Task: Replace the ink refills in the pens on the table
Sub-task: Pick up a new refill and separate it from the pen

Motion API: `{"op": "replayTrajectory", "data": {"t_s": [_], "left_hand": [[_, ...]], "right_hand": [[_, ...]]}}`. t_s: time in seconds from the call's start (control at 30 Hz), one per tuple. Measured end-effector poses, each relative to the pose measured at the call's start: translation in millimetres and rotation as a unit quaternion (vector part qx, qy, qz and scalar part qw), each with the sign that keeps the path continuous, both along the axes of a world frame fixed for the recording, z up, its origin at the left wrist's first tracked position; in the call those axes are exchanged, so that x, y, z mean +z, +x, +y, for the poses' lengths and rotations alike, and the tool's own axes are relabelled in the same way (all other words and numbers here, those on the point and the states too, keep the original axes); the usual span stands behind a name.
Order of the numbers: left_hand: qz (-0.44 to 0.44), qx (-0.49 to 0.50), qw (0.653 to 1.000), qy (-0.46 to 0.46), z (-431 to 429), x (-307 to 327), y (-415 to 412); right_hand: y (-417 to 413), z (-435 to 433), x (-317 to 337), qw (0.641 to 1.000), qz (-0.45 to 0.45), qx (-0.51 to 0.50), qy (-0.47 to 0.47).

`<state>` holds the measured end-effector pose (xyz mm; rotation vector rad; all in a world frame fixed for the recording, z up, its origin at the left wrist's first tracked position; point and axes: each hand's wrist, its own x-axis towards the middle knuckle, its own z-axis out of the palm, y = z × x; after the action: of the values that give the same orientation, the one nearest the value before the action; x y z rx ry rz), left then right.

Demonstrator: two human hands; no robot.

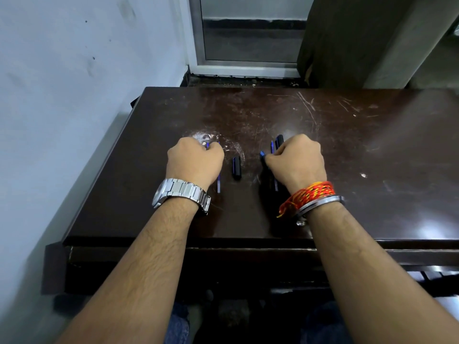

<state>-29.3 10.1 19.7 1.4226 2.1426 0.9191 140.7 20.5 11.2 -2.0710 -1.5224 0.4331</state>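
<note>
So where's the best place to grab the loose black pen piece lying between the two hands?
Pinch the pen piece across its middle, coming straight down from above. It lies flat on the table, pointing away from the person, with both long sides clear of the left hand and right hand.

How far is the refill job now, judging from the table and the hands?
Early stage. Nothing looks finished. One short dark pen part lies loose between the hands. The left hand is closed over a thin blue refill; the right hand is closed over dark pens. Swapping still remains.
</note>
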Motion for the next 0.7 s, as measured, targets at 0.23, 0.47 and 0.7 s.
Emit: {"op": "replayTrajectory", "data": {"t_s": [0.23, 0.47, 0.7], "left_hand": [[-0.023, -0.009, 1.0, 0.014, -2, 0, 4], [-0.029, -0.03, 0.999, 0.016, -1, 0, 6], [-0.05, -0.039, 0.998, 0.024, -2, 1, 11]], "right_hand": [[-1, 0, 0, 1.0, -0.011, -0.002, -0.005], [0, 1, -1, 0.999, -0.032, -0.005, -0.011], [-2, 1, -3, 0.998, -0.052, -0.002, -0.018]]}}
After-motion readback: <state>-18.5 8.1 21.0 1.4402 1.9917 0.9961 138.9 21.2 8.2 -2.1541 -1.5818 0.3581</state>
